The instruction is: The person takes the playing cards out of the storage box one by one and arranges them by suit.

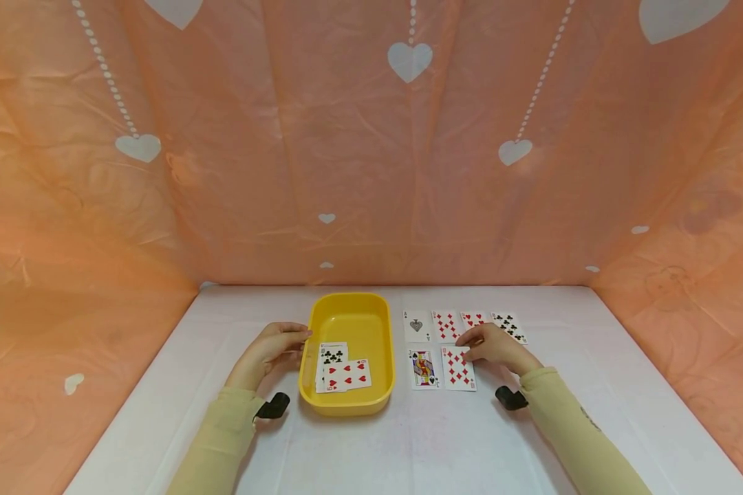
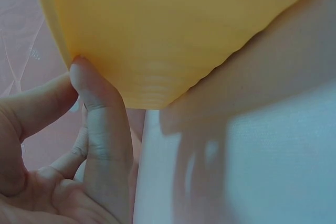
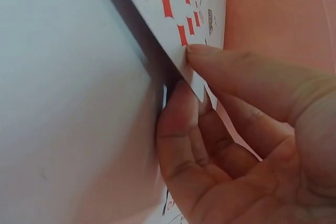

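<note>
My left hand (image 1: 271, 349) is at the left side of a yellow plastic tray (image 1: 384, 344), its thumb and a finger (image 2: 97, 87) pinching the rim. In the tray lie several playing cards, a six of hearts (image 1: 348, 375) on top and a clubs card (image 1: 332, 355) partly under it. To the right, my right hand (image 1: 494, 345) pinches a diamonds playing card (image 1: 454, 364) near its upper right corner. In the right wrist view the thumb lies on its face and a finger is underneath, with this edge lifted off the table.
Left of the held card lies a jack of spades (image 1: 424, 370). Behind are an ace of spades (image 1: 416, 326), another diamonds card (image 1: 446, 326), a hearts card (image 1: 472, 318) and a clubs card (image 1: 509, 327). An orange curtain (image 1: 359, 172) surrounds the white table (image 1: 359, 454).
</note>
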Demonstrator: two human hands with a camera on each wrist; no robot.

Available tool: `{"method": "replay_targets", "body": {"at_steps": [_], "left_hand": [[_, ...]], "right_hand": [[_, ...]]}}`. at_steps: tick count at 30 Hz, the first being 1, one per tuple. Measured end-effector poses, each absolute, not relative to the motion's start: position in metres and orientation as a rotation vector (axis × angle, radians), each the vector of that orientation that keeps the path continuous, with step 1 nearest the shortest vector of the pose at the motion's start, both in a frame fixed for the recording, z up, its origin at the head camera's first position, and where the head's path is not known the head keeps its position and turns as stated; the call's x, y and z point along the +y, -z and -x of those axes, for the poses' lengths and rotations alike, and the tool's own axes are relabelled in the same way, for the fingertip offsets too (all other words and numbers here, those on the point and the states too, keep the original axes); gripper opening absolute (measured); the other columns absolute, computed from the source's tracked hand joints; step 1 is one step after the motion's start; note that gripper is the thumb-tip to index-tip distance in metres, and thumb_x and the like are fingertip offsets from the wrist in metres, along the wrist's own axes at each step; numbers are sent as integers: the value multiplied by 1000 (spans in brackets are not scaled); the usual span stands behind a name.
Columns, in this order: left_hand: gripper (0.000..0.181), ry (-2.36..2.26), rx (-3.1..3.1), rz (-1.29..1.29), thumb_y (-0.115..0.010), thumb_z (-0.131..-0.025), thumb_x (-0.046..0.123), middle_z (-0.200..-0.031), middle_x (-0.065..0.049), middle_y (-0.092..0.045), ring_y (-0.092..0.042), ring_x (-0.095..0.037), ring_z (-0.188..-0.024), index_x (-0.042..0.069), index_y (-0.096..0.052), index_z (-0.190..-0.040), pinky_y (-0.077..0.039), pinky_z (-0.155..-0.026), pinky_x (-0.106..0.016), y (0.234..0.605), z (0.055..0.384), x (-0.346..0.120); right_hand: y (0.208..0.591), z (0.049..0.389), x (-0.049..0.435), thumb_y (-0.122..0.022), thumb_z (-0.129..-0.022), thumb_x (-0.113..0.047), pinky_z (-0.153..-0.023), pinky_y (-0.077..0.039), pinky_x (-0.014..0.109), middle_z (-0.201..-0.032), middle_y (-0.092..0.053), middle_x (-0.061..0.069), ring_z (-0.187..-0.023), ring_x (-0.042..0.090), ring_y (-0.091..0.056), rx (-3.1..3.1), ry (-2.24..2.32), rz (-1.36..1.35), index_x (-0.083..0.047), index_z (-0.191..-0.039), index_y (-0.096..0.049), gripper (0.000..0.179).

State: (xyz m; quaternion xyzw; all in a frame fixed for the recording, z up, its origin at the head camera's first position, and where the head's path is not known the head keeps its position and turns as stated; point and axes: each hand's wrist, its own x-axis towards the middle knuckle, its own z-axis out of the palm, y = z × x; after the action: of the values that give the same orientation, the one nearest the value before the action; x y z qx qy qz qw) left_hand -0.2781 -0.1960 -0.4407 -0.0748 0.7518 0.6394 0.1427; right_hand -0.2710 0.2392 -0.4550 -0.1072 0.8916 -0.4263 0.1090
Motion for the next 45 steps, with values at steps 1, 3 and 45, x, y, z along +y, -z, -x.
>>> {"method": "replay_targets", "body": {"at_steps": [1, 3, 45], "left_hand": [[37, -1847, 2167, 216, -65, -92, 13, -89, -10, -67, -63, -16, -72, -9, -55, -120, -55, -65, -27, 441, 278, -196], [36, -1852, 2163, 214, -64, -92, 13, -89, -10, -67, -63, -16, -72, -9, -55, -120, -56, -65, -27, 441, 278, -196], [37, -1866, 2149, 184, -65, -92, 12, -90, -11, -67, -62, -16, -73, -11, -54, -119, -55, -65, -28, 442, 278, -198]], "right_hand": [[456, 271, 239, -74, -71, 2, -72, -49, 27, -95, -67, 8, -84, 16, -56, 2623, 1257, 315, 0, -99, -71, 28], [456, 270, 239, -74, -71, 2, -71, -49, 28, -95, -67, 9, -83, 17, -56, 2629, 1261, 337, 1, -98, -70, 28], [440, 256, 246, -66, -85, 2, -78, -54, 33, -106, -64, 22, -98, 34, -63, 2614, 1436, 451, 10, -114, -60, 30]]}}
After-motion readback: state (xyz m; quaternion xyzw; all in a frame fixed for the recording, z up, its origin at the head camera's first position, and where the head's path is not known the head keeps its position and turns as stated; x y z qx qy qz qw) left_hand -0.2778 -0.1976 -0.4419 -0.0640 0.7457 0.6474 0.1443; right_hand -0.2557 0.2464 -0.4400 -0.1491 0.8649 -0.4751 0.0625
